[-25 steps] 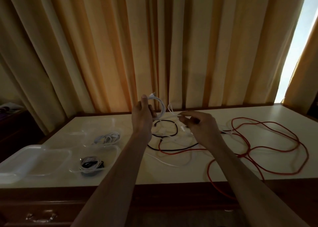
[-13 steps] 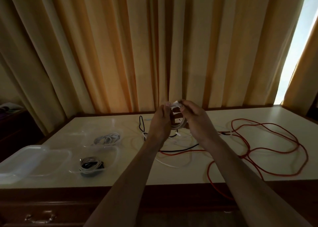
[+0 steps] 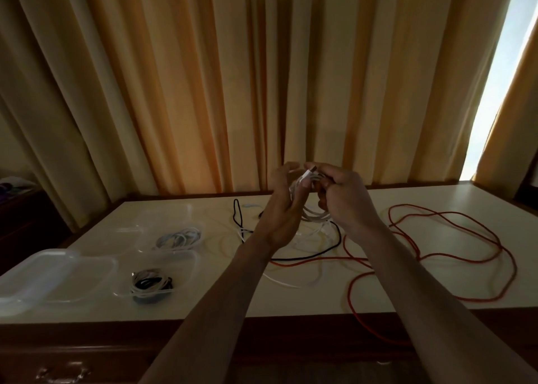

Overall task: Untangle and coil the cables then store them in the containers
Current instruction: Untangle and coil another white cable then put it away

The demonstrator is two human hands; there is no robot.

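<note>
Both hands are raised above the middle of the table with a coiled white cable (image 3: 313, 216) between them. My right hand (image 3: 348, 203) grips the coil near its plug end. My left hand (image 3: 281, 209) has its fingers spread beside the coil and touches its loops. On the table below lie a black cable (image 3: 305, 257), loose white cable (image 3: 283, 281) and a long red cable (image 3: 454, 255) that spreads to the right and hangs over the front edge. Two clear containers at the left hold coils: a white one (image 3: 179, 238) and a black-and-white one (image 3: 151, 284).
A clear plastic lid or container (image 3: 49, 278) sits at the table's left front corner. Curtains (image 3: 262, 77) hang right behind the cream table top (image 3: 203, 305). A drawer with a metal handle (image 3: 62, 373) is below the front edge. Dark furniture stands at far left.
My hands came together from apart; the right hand took hold of the white coil that the left hand held. The left hand's fingers have now spread apart beside it.
</note>
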